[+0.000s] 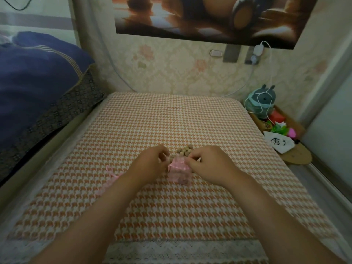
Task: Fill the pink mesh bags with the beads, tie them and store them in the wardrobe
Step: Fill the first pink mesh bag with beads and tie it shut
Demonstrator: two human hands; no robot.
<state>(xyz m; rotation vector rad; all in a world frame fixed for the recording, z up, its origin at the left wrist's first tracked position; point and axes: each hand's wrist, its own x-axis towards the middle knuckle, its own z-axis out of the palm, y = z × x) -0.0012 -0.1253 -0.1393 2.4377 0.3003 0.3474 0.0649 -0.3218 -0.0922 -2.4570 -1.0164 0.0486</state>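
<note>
Head view: a tabletop [171,121] lies under an orange-and-cream houndstooth cloth with a white lace trim along its near edge. Near the middle, a little toward the near edge, sits a small bag [180,173] of sheer pink mesh, soft and crumpled, its gathered neck pointing to the far edge. The left hand [150,164] pinches the neck from the left side and the right hand [208,165] pinches it from the right, fingers curled tight on the fabric. Just beyond the bag a small heap of round, tan, matte beads [185,150] rests on the cloth, partly hidden by the fingers. A second bag [110,179], flat and pink, lies left of the left forearm. Off the left edge is a navy quilt [38,77]; off the right edge, a low stand with a grey plush toy [263,100] and a white cable [266,77].
</note>
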